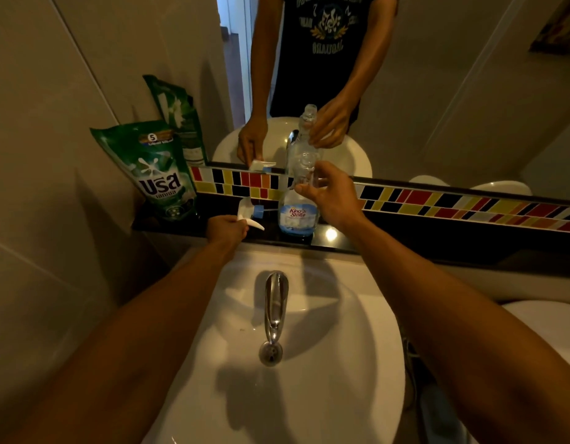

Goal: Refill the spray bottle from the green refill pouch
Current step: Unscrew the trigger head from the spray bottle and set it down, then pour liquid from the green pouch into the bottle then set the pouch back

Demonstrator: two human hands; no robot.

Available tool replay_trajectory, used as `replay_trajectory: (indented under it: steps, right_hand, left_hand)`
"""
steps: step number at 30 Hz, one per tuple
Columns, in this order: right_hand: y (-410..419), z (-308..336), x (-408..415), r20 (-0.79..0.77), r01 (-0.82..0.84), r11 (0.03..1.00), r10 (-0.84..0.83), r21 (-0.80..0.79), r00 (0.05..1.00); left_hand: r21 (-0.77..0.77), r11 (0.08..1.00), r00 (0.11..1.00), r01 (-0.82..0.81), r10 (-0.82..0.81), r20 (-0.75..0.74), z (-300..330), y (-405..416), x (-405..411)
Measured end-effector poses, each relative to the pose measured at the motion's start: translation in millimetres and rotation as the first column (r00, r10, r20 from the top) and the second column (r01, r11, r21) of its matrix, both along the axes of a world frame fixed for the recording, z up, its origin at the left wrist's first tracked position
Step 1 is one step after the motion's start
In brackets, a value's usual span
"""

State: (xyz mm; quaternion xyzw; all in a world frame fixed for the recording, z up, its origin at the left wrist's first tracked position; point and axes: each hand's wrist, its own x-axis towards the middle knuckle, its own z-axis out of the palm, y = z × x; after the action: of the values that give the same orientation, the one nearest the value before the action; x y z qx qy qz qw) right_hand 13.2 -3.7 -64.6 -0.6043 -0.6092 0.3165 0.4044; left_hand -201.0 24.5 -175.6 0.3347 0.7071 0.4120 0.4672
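Note:
A clear spray bottle with a blue-and-white label stands upright on the dark ledge behind the sink, its neck uncapped. My right hand grips its upper part. My left hand holds the white trigger sprayer head with its blue collar, low over the ledge just left of the bottle. The green refill pouch stands against the wall at the ledge's left end, apart from both hands.
The white sink basin lies below my arms, with a chrome faucet in its middle. A mirror above the coloured tile strip reflects the person, bottle and pouch. The tiled wall closes the left side.

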Motion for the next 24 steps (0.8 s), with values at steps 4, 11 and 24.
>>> replay_trajectory:
  steps: [4,11,24]
  right_hand:
    - [1.5,-4.7,-3.9,0.013,0.014,1.000,-0.014,0.019,1.000]
    - [1.3,-23.3,-1.2,0.102,0.027,1.000,-0.027,0.003,0.994]
    - [-48.2,-37.5,-35.3,0.106,0.213,0.947,-0.244,0.240,0.964]
  left_hand:
    - [0.004,1.000,0.987,0.022,-0.021,-0.157,-3.7,1.2,-0.6]
    - [0.008,0.999,0.950,0.042,-0.037,-0.312,-6.7,1.4,1.7]
    - [0.094,0.993,0.918,0.077,-0.034,-0.395,39.0,-29.9,-29.5]
